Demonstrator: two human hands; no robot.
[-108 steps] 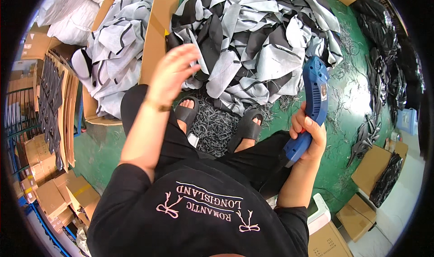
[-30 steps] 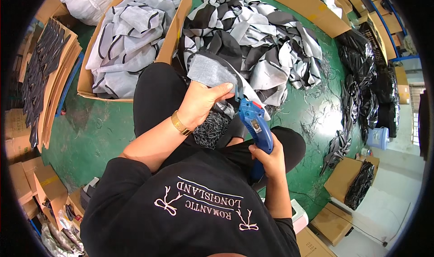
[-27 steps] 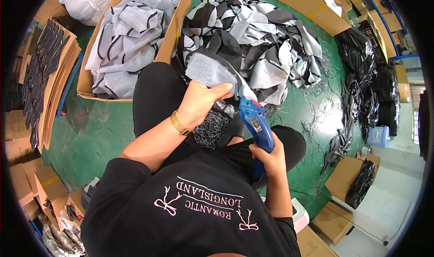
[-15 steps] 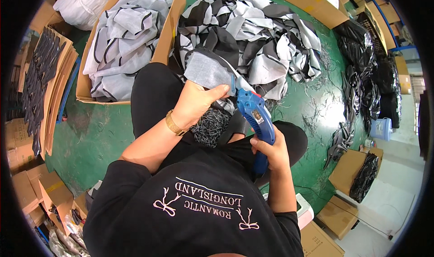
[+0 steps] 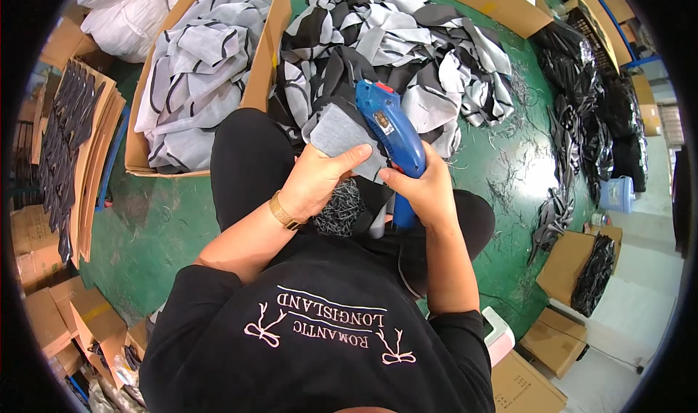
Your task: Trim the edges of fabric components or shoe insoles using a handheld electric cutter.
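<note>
My left hand (image 5: 320,178) is closed on the edge of a piece of grey fabric (image 5: 340,131), thumb on top. A blue electric cutter (image 5: 392,133) with a red button lies in my right hand (image 5: 427,187), its head pointing away from me over the dark part of the cloth. My right thumb and fingers wrap its handle close to the fabric's corner, and whether they also pinch the cloth I cannot tell. Below my hands, between my legs, lies a tangle of thin dark trimmings (image 5: 340,208). The cutter's blade is hard to make out against the dark cloth.
A big heap of grey and black fabric pieces (image 5: 465,78) lies on the green floor ahead. Left of it stands a cardboard box (image 5: 265,67) filled with similar cloth. Black plastic bags (image 5: 571,71) and a blue bin (image 5: 616,194) are at the right. Flat cardboard sheets (image 5: 98,158) lean at the left.
The cutter has moved forward and left along the fabric, its head now farther from me. My right hand has come up beside my left, and the fabric piece has shifted and folded.
</note>
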